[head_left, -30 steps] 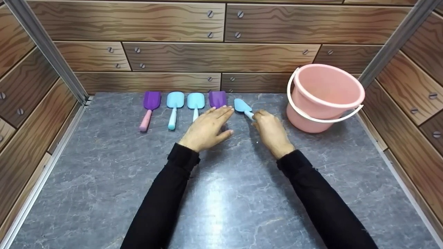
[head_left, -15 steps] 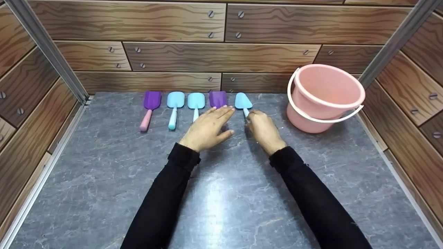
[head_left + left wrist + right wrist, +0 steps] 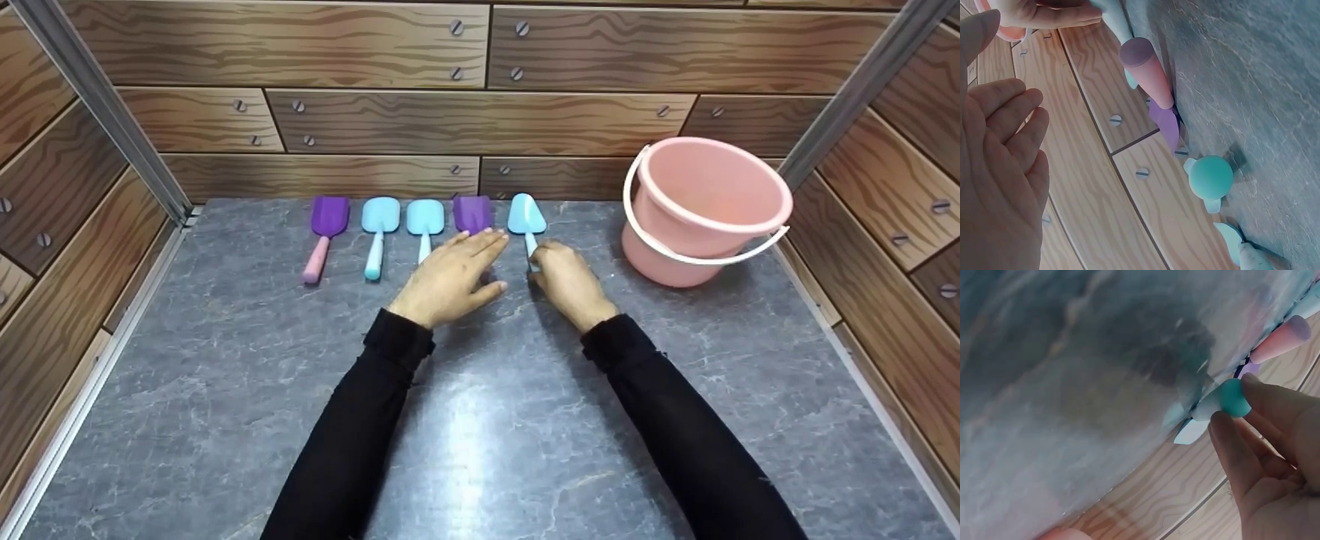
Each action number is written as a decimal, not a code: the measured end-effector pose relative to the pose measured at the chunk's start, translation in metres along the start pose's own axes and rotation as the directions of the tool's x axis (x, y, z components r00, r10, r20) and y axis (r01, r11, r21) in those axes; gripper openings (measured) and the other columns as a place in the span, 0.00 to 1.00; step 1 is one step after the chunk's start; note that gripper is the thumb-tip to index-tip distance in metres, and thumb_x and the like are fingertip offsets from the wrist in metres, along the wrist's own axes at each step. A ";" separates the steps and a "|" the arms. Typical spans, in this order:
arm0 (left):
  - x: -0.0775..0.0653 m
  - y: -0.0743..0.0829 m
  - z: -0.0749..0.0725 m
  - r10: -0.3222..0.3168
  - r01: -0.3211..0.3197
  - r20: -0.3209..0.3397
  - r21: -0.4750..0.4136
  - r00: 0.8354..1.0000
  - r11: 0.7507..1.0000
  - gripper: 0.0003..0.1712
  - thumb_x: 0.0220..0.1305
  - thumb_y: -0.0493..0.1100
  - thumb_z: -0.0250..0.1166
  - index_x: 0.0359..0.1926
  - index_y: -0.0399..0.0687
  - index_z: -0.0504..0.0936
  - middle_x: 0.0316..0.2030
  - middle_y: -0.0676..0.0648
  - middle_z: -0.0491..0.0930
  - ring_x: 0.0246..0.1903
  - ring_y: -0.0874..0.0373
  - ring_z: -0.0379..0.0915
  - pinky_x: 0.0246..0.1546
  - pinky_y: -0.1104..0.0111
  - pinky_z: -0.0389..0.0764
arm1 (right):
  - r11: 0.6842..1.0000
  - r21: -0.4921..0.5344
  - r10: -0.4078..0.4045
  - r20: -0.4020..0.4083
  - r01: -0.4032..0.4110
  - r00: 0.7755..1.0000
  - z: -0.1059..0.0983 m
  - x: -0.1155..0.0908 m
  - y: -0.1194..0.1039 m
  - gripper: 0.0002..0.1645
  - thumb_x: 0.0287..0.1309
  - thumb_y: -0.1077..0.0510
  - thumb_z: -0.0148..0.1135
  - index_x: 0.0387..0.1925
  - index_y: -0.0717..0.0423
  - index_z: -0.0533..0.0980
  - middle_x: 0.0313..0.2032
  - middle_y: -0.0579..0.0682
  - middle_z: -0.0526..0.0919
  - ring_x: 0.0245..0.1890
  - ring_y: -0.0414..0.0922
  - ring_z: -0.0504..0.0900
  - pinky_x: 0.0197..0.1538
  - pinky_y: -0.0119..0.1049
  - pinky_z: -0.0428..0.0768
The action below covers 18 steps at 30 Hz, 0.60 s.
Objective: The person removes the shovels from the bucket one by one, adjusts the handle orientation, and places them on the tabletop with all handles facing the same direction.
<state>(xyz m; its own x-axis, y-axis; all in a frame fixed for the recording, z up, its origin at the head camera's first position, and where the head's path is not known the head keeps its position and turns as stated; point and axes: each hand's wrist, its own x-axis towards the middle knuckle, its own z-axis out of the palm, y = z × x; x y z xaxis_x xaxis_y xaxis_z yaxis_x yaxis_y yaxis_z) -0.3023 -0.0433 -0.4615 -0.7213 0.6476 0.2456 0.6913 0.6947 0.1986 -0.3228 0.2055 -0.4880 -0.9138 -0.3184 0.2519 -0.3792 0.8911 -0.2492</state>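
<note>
Five small toy shovels is more than needed to name singly, so several lie in a row along the back. My right hand (image 3: 571,283) pinches the handle of the rightmost one, a light blue toy shovel (image 3: 526,214) with a pointed blade; its teal handle end (image 3: 1235,398) shows between thumb and fingers in the right wrist view. My left hand (image 3: 450,277) is held with fingers extended above a purple toy shovel (image 3: 472,213), whose pink handle (image 3: 1148,76) it hides in the head view. Left of it lies another light blue toy shovel (image 3: 425,217), partly covered by that hand.
Further left lie a light blue shovel (image 3: 380,216) and a purple shovel with a pink handle (image 3: 328,217). A pink bucket (image 3: 675,255) with a white handle stands at the back right. Wood-patterned walls (image 3: 375,120) enclose the grey marbled surface (image 3: 225,390).
My right hand has turned the light blue shovel from slanted to nearly straight, its blade pointing at the back wall, and shifted slightly left. My left hand has stayed in place.
</note>
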 end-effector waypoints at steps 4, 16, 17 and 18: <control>0.000 0.000 0.000 0.001 -0.001 -0.001 0.000 1.000 1.000 0.46 0.91 0.62 0.63 0.93 0.43 0.63 0.91 0.39 0.67 0.93 0.42 0.62 0.98 0.46 0.56 | 1.000 0.002 0.010 0.020 -0.010 1.000 -0.006 0.000 0.000 0.09 0.70 0.67 0.80 0.49 0.66 0.91 0.50 0.63 0.94 0.53 0.65 0.95 0.58 0.62 0.95; 0.000 0.003 -0.001 0.005 -0.005 -0.010 0.008 1.000 1.000 0.46 0.91 0.62 0.63 0.93 0.43 0.63 0.92 0.40 0.66 0.93 0.43 0.62 0.99 0.47 0.55 | 0.999 0.024 0.022 -0.042 -0.021 0.999 -0.039 0.003 -0.001 0.24 0.78 0.60 0.75 0.68 0.69 0.86 0.64 0.70 0.92 0.66 0.69 0.93 0.72 0.65 0.91; 0.000 0.003 -0.002 0.005 -0.005 -0.010 0.009 1.000 1.000 0.46 0.91 0.62 0.63 0.93 0.43 0.63 0.92 0.40 0.66 0.93 0.43 0.62 0.99 0.47 0.55 | 0.999 0.019 0.028 -0.044 -0.027 0.999 -0.043 0.003 -0.001 0.25 0.79 0.58 0.75 0.69 0.69 0.86 0.66 0.70 0.91 0.67 0.69 0.92 0.73 0.65 0.90; 0.000 0.004 -0.002 0.005 -0.005 -0.009 0.008 1.000 1.000 0.46 0.91 0.61 0.63 0.93 0.43 0.63 0.92 0.40 0.66 0.93 0.43 0.62 0.99 0.47 0.55 | 0.999 0.017 0.032 -0.044 -0.032 0.998 -0.047 0.004 -0.001 0.26 0.80 0.57 0.74 0.70 0.69 0.85 0.68 0.70 0.90 0.69 0.69 0.91 0.75 0.65 0.89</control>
<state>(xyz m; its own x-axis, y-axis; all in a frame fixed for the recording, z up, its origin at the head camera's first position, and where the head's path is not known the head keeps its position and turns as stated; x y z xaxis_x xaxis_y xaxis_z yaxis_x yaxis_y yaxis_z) -0.2996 -0.0412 -0.4589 -0.7173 0.6482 0.2556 0.6947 0.6937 0.1901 -0.3190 0.2181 -0.4429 -0.9183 -0.2749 0.2849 -0.3526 0.8952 -0.2727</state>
